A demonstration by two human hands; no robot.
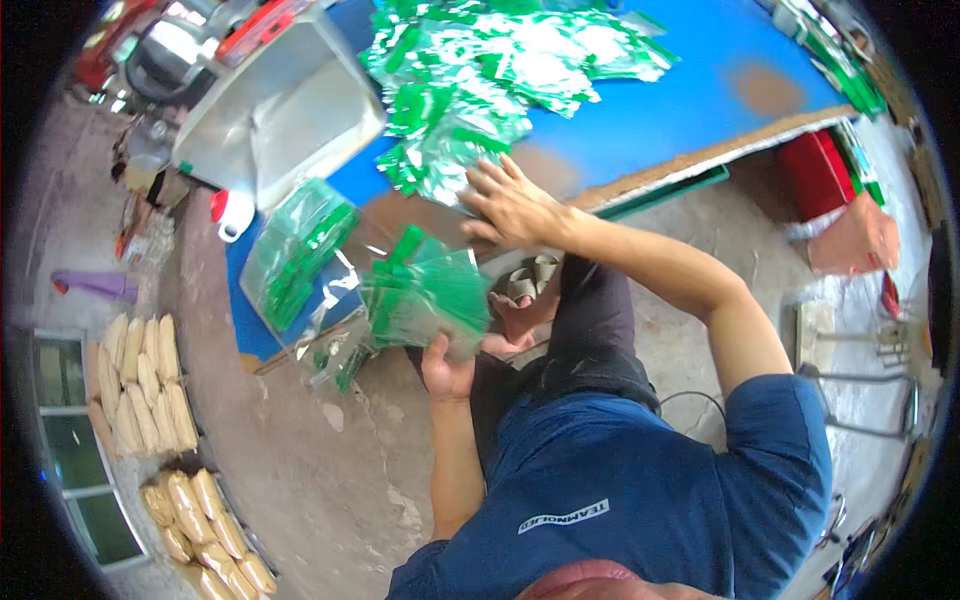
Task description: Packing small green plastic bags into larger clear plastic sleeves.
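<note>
My left hand point(447, 370) is closed on the lower edge of a fanned stack of green and clear plastic packets point(425, 295), held over the near side of the table. My right hand point(515, 208) reaches forward with its fingers apart, palm down, at the near edge of a large heap of shiny green packets point(455, 85). Its fingertips touch or hover over the closest packets; I cannot tell which. Left of the held stack lies a clear plastic bag point(298, 255) with green packets inside.
On the blue table point(690, 110), a grey metal tray point(290, 120) stands at the left beside a white jug with a red cap point(233, 213). A red box point(815, 175) and a pink bag point(855, 238) are at the right. Filled sacks point(145, 385) lie on the floor at the left.
</note>
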